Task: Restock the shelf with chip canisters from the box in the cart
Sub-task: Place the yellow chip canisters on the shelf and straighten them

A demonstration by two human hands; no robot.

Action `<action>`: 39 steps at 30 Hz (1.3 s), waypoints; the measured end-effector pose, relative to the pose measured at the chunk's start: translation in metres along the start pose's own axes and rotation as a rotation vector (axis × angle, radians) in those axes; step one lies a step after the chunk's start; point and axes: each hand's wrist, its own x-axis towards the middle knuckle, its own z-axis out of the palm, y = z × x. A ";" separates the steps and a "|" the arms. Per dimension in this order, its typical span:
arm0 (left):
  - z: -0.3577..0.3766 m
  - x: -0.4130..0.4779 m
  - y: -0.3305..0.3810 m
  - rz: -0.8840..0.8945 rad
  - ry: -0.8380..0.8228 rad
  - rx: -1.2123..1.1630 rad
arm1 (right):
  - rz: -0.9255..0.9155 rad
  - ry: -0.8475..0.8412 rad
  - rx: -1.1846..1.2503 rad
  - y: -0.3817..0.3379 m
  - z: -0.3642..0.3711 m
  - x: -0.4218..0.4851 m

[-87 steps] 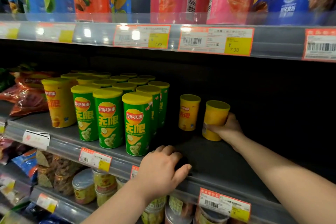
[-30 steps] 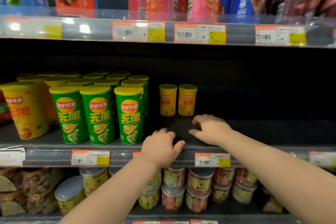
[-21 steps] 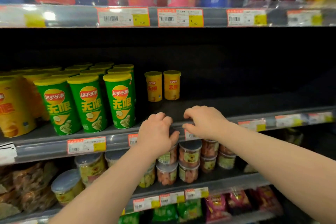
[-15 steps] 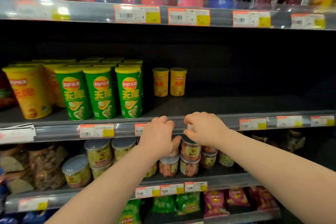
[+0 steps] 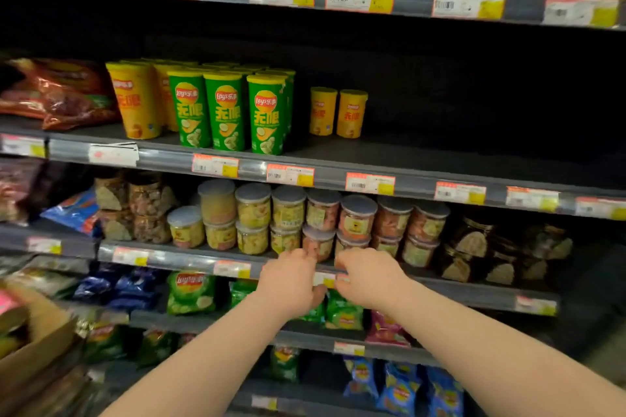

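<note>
Empty-handed below the shelf (image 5: 440, 159)
Left hand (image 5: 291, 281), right hand (image 5: 369, 278): grip loose, holding nothing. Yellow canisters (image 5: 352, 113) look light, rigid, slick; grasp mid-body.

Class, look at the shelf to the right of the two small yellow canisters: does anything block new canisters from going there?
Nothing visible does. The shelf is bare to the right of the two small yellow canisters, with open space above. The left hand and right hand hold nothing, lower down.
</note>
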 end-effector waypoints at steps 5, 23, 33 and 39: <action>0.035 -0.066 0.015 -0.122 -0.149 -0.013 | -0.066 -0.117 0.050 -0.019 0.033 -0.046; 0.090 -0.224 -0.041 -0.426 -0.265 -0.052 | -0.319 -0.286 0.053 -0.136 0.105 -0.096; 0.094 -0.304 -0.169 -0.608 -0.267 -0.128 | -0.477 -0.325 0.020 -0.291 0.101 -0.055; 0.090 -0.349 -0.270 -0.676 -0.239 -0.177 | -0.538 -0.314 -0.006 -0.399 0.096 -0.015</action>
